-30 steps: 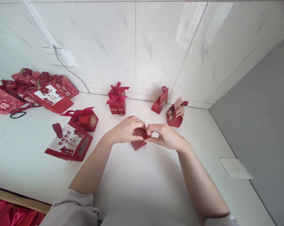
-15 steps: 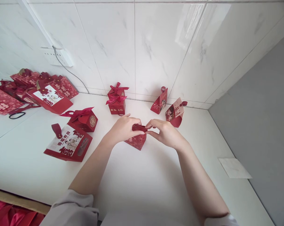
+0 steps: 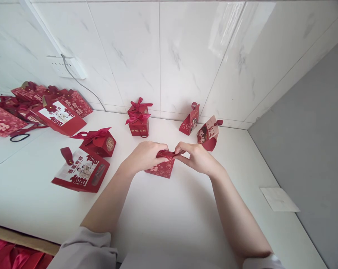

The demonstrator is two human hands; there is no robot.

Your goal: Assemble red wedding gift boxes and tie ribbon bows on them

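Observation:
A small red patterned gift box [image 3: 161,170] stands on the white tabletop [image 3: 169,216] between my hands. My left hand [image 3: 145,157] grips its upper left side, thumb on the near face and fingers behind the top edge. With thumb and forefinger, my right hand [image 3: 195,157] pinches the top right corner. The top edges of the box lie close together, nearly pressed flat. My fingers hide part of the top and the far side.
Two bow-tied red boxes [image 3: 138,125] stand by the tiled wall, and triangular boxes [image 3: 190,121] to their right. At left are a ribboned box [image 3: 100,144], a larger printed box [image 3: 82,170] and piled red boxes [image 3: 61,116]. White paper [image 3: 279,199] lies at right.
The box's top edges have come closer together, and its near face has turned more toward me. My left fingers have curled in closer to the box.

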